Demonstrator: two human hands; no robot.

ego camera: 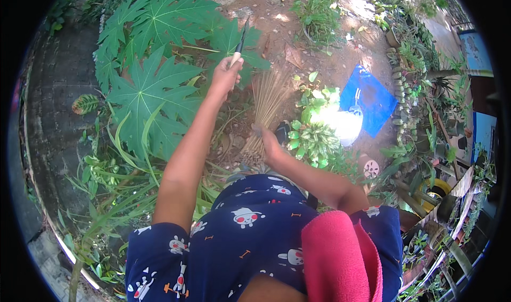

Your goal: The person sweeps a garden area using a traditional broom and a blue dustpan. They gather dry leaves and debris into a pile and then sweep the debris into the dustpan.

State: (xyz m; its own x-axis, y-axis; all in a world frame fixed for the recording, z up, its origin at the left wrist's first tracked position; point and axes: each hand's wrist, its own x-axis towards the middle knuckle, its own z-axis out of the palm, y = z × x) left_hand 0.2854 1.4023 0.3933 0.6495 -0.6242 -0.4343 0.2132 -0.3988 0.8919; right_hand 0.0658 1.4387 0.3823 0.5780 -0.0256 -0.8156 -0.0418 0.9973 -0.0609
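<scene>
My left hand (226, 77), reaching up at the upper left of centre, is closed around the pale handle of a knife (241, 42). Its dark, narrow blade points up and away from me. Nearer my body, my right hand (272, 144) grips a stick broom (270, 98) where its thin tan sticks are bound together. The sticks fan out away from me over the soil, and their thick cut ends lie towards my shirt. The fingers of my right hand are partly hidden. The knife and the broom are apart.
Broad lobed green leaves (153, 90) spread at the left. A variegated potted-type plant (317, 138) grows right of the broom, beside a bright plastic bag (349, 128) and a blue sheet (371, 98) on the ground. A pink cloth (333, 258) hangs over my right shoulder. Plants line the right edge.
</scene>
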